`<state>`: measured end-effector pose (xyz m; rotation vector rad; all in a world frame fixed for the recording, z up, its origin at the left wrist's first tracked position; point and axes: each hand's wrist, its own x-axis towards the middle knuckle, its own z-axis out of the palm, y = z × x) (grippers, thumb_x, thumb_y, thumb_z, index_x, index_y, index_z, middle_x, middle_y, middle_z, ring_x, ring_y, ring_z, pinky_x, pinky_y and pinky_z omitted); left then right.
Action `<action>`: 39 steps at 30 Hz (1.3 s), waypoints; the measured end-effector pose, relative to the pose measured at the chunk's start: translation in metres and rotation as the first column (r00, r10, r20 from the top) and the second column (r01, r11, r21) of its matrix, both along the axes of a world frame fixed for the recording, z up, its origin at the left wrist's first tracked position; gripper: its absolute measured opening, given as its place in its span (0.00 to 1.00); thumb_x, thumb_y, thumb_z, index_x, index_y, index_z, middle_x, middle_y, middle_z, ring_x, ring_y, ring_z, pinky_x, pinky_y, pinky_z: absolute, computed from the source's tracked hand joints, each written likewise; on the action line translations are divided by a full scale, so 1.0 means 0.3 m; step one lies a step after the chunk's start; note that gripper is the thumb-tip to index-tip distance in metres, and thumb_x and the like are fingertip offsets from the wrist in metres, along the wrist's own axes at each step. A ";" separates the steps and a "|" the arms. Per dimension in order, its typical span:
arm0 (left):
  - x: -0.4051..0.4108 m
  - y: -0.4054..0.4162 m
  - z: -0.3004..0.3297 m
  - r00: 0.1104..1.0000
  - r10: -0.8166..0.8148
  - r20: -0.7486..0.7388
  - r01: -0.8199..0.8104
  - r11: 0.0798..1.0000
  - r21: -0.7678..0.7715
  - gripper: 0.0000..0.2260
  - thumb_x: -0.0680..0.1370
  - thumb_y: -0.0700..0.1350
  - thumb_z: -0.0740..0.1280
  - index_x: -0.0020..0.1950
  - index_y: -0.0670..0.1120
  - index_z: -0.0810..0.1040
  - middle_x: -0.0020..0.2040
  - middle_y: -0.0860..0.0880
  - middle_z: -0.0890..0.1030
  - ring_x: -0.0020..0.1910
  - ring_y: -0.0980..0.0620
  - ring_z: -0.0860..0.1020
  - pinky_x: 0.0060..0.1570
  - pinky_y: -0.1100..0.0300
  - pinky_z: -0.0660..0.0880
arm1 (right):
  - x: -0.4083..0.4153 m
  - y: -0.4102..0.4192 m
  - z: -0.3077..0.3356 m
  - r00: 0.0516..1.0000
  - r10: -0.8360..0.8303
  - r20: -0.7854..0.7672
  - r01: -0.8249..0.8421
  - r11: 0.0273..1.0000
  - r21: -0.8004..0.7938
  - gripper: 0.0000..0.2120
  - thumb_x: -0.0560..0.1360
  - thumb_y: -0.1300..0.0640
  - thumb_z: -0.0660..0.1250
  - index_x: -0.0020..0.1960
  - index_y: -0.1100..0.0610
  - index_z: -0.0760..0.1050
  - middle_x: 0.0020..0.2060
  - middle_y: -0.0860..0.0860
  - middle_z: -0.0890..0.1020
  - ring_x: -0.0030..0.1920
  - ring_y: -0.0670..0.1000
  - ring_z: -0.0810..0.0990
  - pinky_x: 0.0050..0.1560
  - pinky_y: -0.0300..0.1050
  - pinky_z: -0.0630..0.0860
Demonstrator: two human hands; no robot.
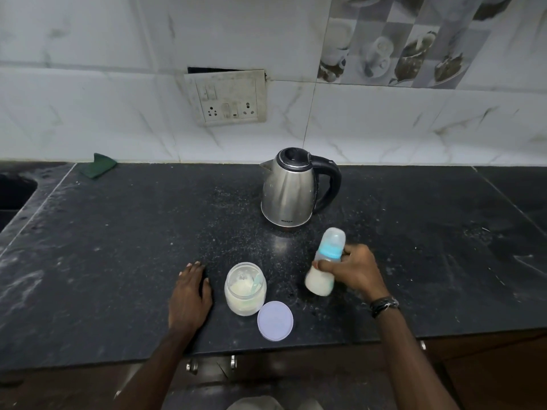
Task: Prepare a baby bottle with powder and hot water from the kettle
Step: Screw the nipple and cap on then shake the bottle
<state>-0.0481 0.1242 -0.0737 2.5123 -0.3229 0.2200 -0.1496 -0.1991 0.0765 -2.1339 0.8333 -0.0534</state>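
Right hand [353,269] wrapped around a capped baby bottle [324,263], tilted, with milky liquid in its lower part, its base just above or touching the dark stone table [118,247]. Left hand [189,294] flat on the table, fingers straight, holding nothing. Between the hands, an open jar of powder [245,288] with a scoop [257,283] inside, its round lid [275,321] lying just beside it at the near edge. Behind the bottle, upright, a steel kettle [291,192] with a black handle. At the far left by the wall, a green cloth [97,165].
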 end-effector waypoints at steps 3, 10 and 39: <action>-0.006 -0.007 0.001 1.000 0.009 -0.025 -0.009 1.000 0.001 0.16 0.80 0.40 0.64 0.66 0.36 0.77 0.67 0.36 0.77 0.69 0.37 0.73 0.70 0.42 0.68 | 0.011 0.004 0.004 0.996 -0.090 0.027 0.091 0.994 -0.057 0.24 0.54 0.38 0.78 0.43 0.53 0.82 0.40 0.49 0.85 0.42 0.53 0.85 0.42 0.50 0.81; -0.006 -0.002 -0.005 1.000 0.002 -0.031 -0.002 1.000 0.011 0.16 0.80 0.40 0.65 0.67 0.36 0.77 0.68 0.37 0.76 0.70 0.38 0.73 0.71 0.43 0.67 | 0.006 0.007 0.002 0.997 -0.068 0.039 0.070 0.996 -0.056 0.22 0.56 0.40 0.80 0.42 0.53 0.82 0.39 0.49 0.85 0.41 0.53 0.85 0.41 0.52 0.82; -0.006 -0.004 0.007 0.999 0.010 -0.037 -0.010 1.000 0.003 0.19 0.79 0.44 0.61 0.66 0.36 0.78 0.67 0.37 0.77 0.69 0.38 0.73 0.70 0.44 0.68 | -0.011 -0.008 -0.016 0.997 -0.045 0.059 0.044 0.999 0.015 0.27 0.51 0.36 0.77 0.41 0.53 0.83 0.37 0.48 0.86 0.39 0.50 0.86 0.42 0.56 0.84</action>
